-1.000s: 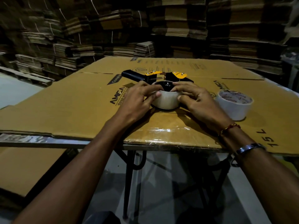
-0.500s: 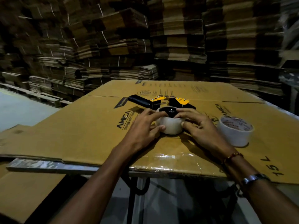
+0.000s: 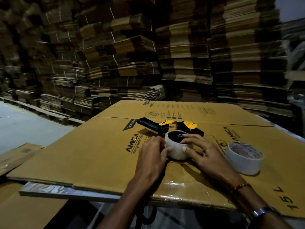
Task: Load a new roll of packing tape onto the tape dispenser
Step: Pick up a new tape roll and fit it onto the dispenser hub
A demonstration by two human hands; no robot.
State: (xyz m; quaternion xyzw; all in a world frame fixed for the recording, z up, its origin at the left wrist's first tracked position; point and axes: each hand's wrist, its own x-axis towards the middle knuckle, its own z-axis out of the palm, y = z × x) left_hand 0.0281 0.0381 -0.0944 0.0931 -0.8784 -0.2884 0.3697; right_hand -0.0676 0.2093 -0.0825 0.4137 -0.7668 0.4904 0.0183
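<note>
A black and yellow tape dispenser (image 3: 166,127) lies flat on the cardboard-covered table (image 3: 92,156), handle pointing left. A pale roll of tape (image 3: 176,150) sits on the dispenser's black hub. My left hand (image 3: 152,156) grips the roll's left side, thumb on its front. My right hand (image 3: 203,151) holds the right side, with fingers across the rim and thumb on the front. A second white roll of tape (image 3: 244,160) with a red-printed core stands alone to the right.
Tall stacks of flattened cardboard boxes (image 3: 148,55) fill the background behind the table. A wooden pallet (image 3: 49,114) and grey floor lie to the left. The table's near edge (image 3: 69,191) is just in front of my forearms.
The camera has tilted upward, so the table sits lower in view. My hands stay on the roll; the right fingers have shifted slightly over its rim.
</note>
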